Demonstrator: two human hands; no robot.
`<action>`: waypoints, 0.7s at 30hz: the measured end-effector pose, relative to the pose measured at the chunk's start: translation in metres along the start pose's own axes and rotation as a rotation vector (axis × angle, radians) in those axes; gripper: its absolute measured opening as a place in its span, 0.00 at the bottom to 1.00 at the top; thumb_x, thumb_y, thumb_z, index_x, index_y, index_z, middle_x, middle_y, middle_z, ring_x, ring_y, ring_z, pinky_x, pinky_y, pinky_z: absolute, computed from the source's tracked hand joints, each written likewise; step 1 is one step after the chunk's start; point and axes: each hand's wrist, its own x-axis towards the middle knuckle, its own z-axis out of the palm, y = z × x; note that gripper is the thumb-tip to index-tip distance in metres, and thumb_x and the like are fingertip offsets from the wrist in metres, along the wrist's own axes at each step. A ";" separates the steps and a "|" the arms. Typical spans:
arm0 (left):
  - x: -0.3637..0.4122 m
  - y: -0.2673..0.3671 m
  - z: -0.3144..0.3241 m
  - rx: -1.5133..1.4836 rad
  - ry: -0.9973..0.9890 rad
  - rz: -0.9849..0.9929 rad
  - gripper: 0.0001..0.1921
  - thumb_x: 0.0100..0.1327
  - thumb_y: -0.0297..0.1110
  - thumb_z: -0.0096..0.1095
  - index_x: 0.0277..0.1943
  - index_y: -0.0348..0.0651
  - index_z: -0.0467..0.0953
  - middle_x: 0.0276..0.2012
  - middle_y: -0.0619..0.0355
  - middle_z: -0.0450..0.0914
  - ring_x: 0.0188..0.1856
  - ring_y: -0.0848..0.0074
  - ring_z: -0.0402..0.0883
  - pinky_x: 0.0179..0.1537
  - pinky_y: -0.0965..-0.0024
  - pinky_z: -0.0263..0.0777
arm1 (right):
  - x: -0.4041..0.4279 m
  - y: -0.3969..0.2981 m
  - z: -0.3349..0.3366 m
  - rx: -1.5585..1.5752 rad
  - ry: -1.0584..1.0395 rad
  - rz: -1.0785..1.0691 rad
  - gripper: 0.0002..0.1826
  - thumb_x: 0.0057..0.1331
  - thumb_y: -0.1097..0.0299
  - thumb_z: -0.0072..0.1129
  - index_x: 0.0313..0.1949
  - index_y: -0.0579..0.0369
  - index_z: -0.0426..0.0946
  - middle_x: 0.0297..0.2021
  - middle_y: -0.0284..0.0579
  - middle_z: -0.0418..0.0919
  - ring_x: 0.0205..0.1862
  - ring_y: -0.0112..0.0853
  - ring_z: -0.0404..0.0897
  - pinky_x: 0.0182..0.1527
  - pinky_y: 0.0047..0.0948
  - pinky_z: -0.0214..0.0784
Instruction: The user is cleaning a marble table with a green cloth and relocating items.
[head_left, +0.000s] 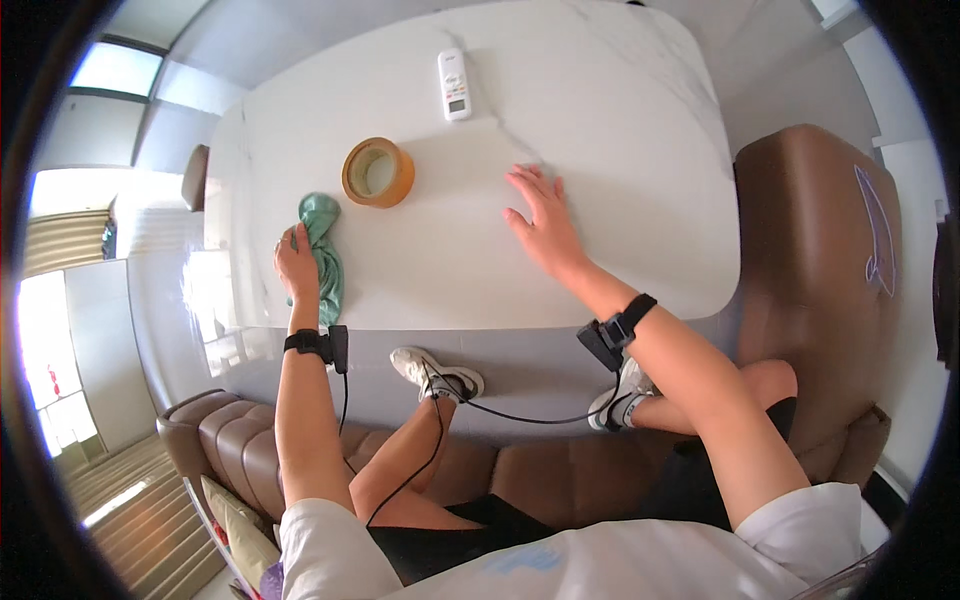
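Observation:
My left hand (297, 262) is on a crumpled green cloth (328, 262) near the left end of the white marble-patterned table (465, 255). The thumb lies over the cloth's upper part, and the other fingers curl at its left side, partly hidden. Over the middle of the table, my right hand (546, 221) has its fingers apart and holds nothing. Up and to the right of the cloth sits a roll of tan packing tape (405, 174). A white remote control (453, 84) with a small display lies farther back, beyond both hands.
Along the near side runs a brown leather sofa (547, 472), and its side section (810, 225) stands right of the table. Black cables (517, 420) hang from the wrist-strapped devices below the table's front edge. A brown seat (196, 178) shows past the left end.

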 end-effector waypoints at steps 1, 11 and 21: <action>-0.007 0.011 -0.009 -0.011 0.032 0.018 0.24 0.73 0.51 0.52 0.51 0.35 0.81 0.44 0.40 0.83 0.49 0.51 0.80 0.53 0.54 0.71 | -0.001 0.002 -0.013 0.001 0.028 -0.027 0.27 0.69 0.64 0.55 0.66 0.56 0.67 0.70 0.47 0.64 0.74 0.45 0.57 0.75 0.55 0.40; -0.112 0.264 -0.113 -0.562 -0.497 0.189 0.24 0.73 0.49 0.55 0.48 0.31 0.81 0.34 0.52 0.84 0.36 0.74 0.79 0.43 0.67 0.73 | -0.117 -0.057 -0.181 0.569 -0.019 0.026 0.44 0.67 0.49 0.62 0.74 0.51 0.52 0.73 0.50 0.56 0.74 0.45 0.56 0.72 0.44 0.52; -0.236 0.539 -0.173 -0.932 -1.465 0.163 0.29 0.75 0.55 0.45 0.68 0.42 0.63 0.64 0.48 0.66 0.64 0.59 0.68 0.60 0.50 0.69 | -0.163 -0.070 -0.302 0.852 0.595 -0.178 0.35 0.66 0.58 0.67 0.67 0.55 0.63 0.56 0.44 0.74 0.55 0.31 0.74 0.59 0.32 0.67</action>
